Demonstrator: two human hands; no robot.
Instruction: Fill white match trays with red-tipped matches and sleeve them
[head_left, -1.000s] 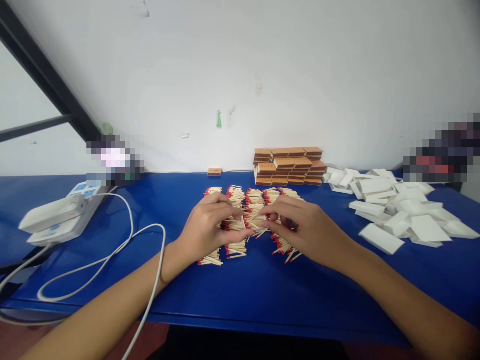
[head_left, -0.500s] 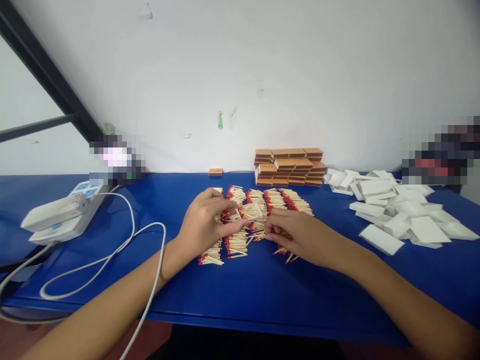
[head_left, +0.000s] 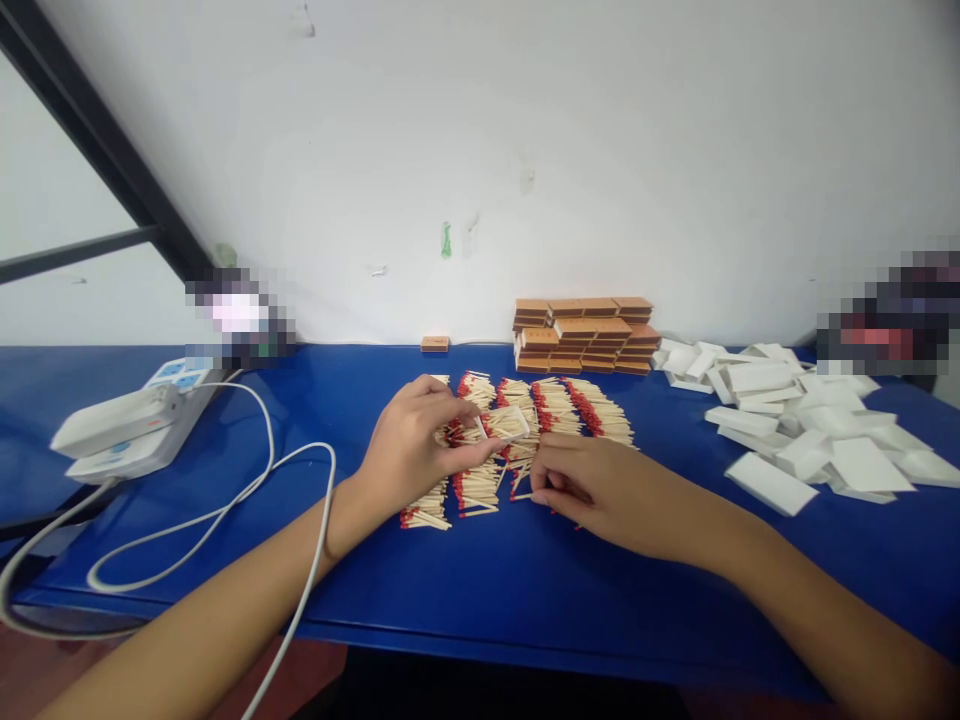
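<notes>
My left hand (head_left: 416, 445) pinches a small white matchbox tray (head_left: 506, 422) filled with matches, held just above rows of red-tipped matches (head_left: 551, 405) spread on the blue table (head_left: 465, 580). My right hand (head_left: 592, 485) rests on the near end of the match rows, its fingers curled and pinched over a few matches there. What it holds is mostly hidden under the fingers.
A stack of brown matchbox sleeves (head_left: 581, 333) stands by the wall, with one lone brown box (head_left: 434, 344) to its left. A heap of white empty trays (head_left: 795, 415) lies at the right. A white power strip (head_left: 127, 425) and cable (head_left: 285, 490) lie at the left.
My left hand has lifted the filled tray up out of the match pile. My right hand has slid back toward me and to the near end of the rows.
</notes>
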